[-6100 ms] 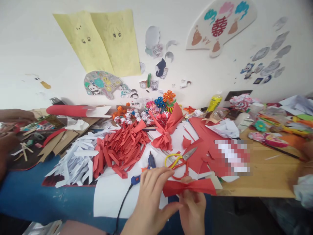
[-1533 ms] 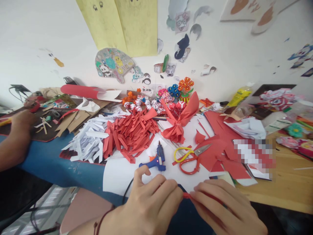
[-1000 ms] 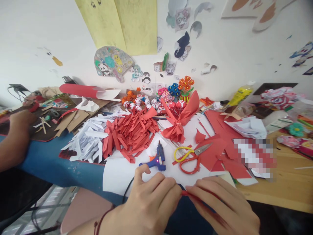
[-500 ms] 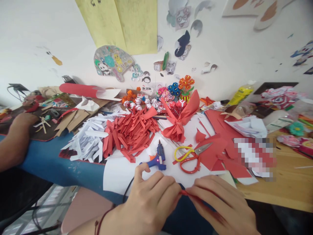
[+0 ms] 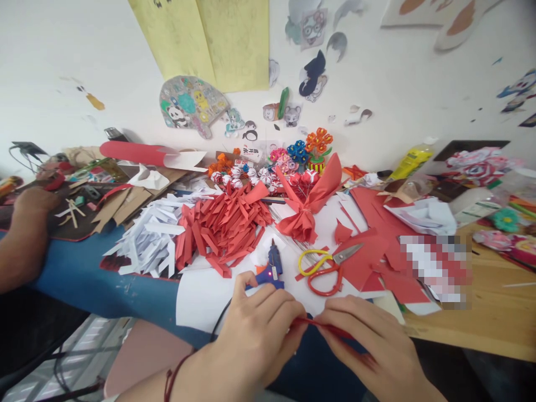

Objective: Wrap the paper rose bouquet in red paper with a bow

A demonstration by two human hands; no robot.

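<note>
Between my two hands, at the table's front edge, stretches a narrow folded piece of red paper. My left hand pinches its left end, and my right hand pinches the right; the fingers cover most of it. Just beyond my left hand lies a blue glue gun, its handle partly hidden. Scissors with yellow and red handles rest half open beyond my right hand. Farther back are a pile of folded red paper strips and a pile of white strips.
Red paper sheets and a red wrapped bundle lie behind the scissors. Small handmade flowers and a yellow bottle stand along the wall. Another person's arm rests at far left.
My hands have risen slightly and more of the red paper shows between them. My left hand now covers more of the glue gun's handle. The other person's hand has shifted slightly left.
</note>
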